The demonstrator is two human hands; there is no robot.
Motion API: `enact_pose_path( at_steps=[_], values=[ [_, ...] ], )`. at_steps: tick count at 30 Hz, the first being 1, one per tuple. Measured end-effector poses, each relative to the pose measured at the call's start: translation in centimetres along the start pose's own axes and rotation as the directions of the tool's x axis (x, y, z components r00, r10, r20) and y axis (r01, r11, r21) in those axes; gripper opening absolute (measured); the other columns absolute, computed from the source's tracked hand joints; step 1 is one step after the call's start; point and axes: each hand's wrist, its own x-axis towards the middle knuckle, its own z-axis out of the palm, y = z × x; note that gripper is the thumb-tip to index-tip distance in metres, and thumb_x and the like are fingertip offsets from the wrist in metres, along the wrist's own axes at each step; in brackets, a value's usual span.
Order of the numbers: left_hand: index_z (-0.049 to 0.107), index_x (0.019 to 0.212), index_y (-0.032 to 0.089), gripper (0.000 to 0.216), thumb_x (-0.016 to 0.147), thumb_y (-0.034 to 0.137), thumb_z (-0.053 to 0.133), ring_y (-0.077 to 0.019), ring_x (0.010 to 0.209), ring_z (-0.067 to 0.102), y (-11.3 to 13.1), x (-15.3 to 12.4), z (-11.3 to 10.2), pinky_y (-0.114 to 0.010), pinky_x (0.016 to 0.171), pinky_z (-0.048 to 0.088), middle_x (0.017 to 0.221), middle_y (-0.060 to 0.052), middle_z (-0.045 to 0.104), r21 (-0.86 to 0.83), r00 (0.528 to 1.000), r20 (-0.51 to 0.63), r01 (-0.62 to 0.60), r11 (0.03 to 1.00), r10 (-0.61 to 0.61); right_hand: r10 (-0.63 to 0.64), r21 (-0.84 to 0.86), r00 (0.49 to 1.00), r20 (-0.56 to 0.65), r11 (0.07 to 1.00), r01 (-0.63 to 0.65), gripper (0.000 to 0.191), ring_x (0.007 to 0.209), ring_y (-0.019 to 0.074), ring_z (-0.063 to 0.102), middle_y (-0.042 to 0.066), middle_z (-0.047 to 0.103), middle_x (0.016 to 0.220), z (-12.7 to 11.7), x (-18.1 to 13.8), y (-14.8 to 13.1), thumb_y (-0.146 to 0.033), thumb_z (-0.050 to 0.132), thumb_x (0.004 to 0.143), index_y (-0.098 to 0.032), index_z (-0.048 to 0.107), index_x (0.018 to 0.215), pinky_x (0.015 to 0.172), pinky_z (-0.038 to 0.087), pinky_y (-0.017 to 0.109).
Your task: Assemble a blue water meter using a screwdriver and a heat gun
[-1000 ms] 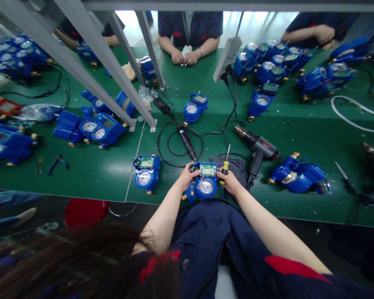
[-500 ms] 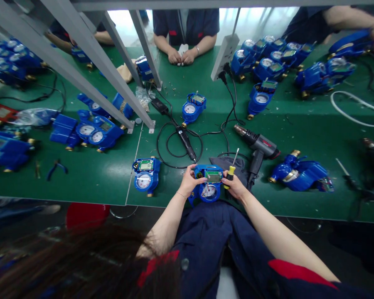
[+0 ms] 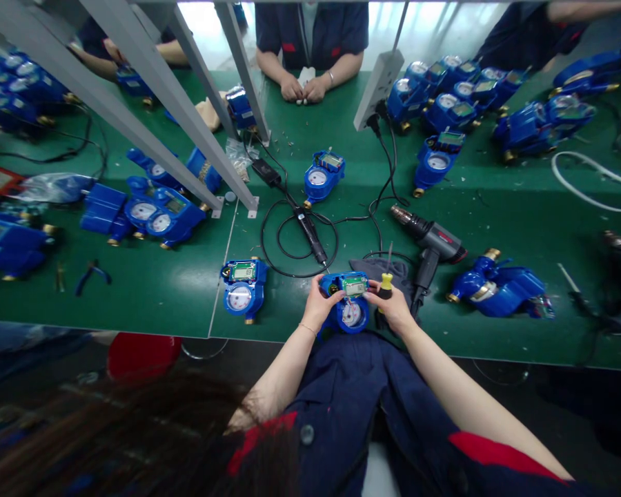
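Observation:
At the table's front edge, a blue water meter (image 3: 352, 315) with a round dial is held in front of my body. My left hand (image 3: 319, 304) is closed on its left side, the thumb reaching to the circuit board. The green board with a small display (image 3: 354, 285) sits at the meter's upper part, above the dial. In my right hand (image 3: 395, 308) is a yellow-and-black screwdriver (image 3: 386, 282), its blade pointing away from me. The right thumb and fingertips also press on the board's right end. Another water meter (image 3: 239, 297), its display showing, lies to the left.
A heat gun (image 3: 432, 238) rests on dark cloth (image 3: 375, 266) to the right. An electric screwdriver (image 3: 310, 233) with looped cable lies ahead. More blue meters (image 3: 325, 177) stand around. Grey metal posts (image 3: 186, 103) cross the left. A person's hands (image 3: 304, 88) rest across the table.
The circuit board in the held meter has tilted, so its display looks brighter. The right thumb has moved left onto the board's end, and the screwdriver has shifted slightly right. The view has shifted slightly.

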Motion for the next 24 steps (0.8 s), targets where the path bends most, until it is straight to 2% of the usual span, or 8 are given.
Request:
enact_pose_path(
  at_steps=[4, 8, 11, 15, 24],
  values=[
    [0.037, 0.121, 0.019, 0.074, 0.059, 0.033, 0.074, -0.0159, 0.085, 0.057, -0.1, 0.0, 0.1, -0.031, 0.082, 0.044, 0.103, -0.008, 0.058, -0.002, 1.000, 0.017, 0.021, 1.000, -0.021, -0.046, -0.284, 0.995, -0.088, 0.959, 0.019, 0.051, 0.089, 0.0249, 0.052, 0.006, 0.060, 0.089, 1.9, -0.9, -2.3, -0.050, 0.074, 0.046, -0.019, 0.055, 0.083, 0.081, 0.038, 0.035],
    [0.037, 0.124, 0.019, 0.075, 0.060, 0.035, 0.073, -0.0154, 0.078, 0.058, 0.2, -0.1, 0.2, -0.031, 0.077, 0.047, 0.100, -0.008, 0.060, -0.002, 0.999, 0.019, 0.036, 0.999, -0.036, -0.031, -0.449, 0.990, -0.138, 0.893, -0.034, 0.047, 0.073, 0.0224, 0.054, 0.006, 0.059, 0.075, 2.9, -0.7, -3.5, -0.052, 0.072, 0.047, -0.019, 0.051, 0.072, 0.066, 0.039, 0.031],
    [0.038, 0.123, 0.019, 0.076, 0.058, 0.036, 0.074, -0.0164, 0.080, 0.058, 0.2, -0.1, 0.2, -0.032, 0.079, 0.047, 0.102, -0.009, 0.060, 0.002, 0.999, 0.002, 0.037, 0.999, -0.037, -0.032, -0.513, 0.990, -0.140, 0.857, -0.045, 0.043, 0.069, 0.0202, 0.055, 0.004, 0.060, 0.073, 2.6, -0.4, -4.0, -0.052, 0.070, 0.051, -0.020, 0.051, 0.074, 0.060, 0.039, 0.028],
    [0.039, 0.122, 0.020, 0.078, 0.055, 0.037, 0.076, -0.0166, 0.079, 0.057, -0.1, -0.3, 0.4, -0.032, 0.078, 0.046, 0.098, -0.007, 0.060, 0.022, 0.999, -0.023, 0.030, 0.999, -0.029, -0.048, -0.573, 0.988, -0.147, 0.818, -0.046, 0.042, 0.073, 0.0202, 0.057, 0.004, 0.062, 0.077, 1.9, -0.2, -4.4, -0.051, 0.069, 0.055, -0.020, 0.052, 0.077, 0.061, 0.039, 0.027],
    [0.043, 0.115, 0.021, 0.080, 0.045, 0.038, 0.080, -0.0107, 0.058, 0.047, 0.1, -0.7, 0.9, -0.025, 0.059, 0.042, 0.074, 0.001, 0.055, 0.092, 0.998, -0.056, 0.009, 0.996, -0.004, -0.047, -0.710, 0.990, -0.131, 0.701, -0.060, 0.040, 0.071, 0.0205, 0.057, 0.005, 0.060, 0.073, 1.6, 0.4, -5.5, -0.044, 0.071, 0.052, -0.019, 0.051, 0.076, 0.057, 0.038, 0.026]
  ],
)
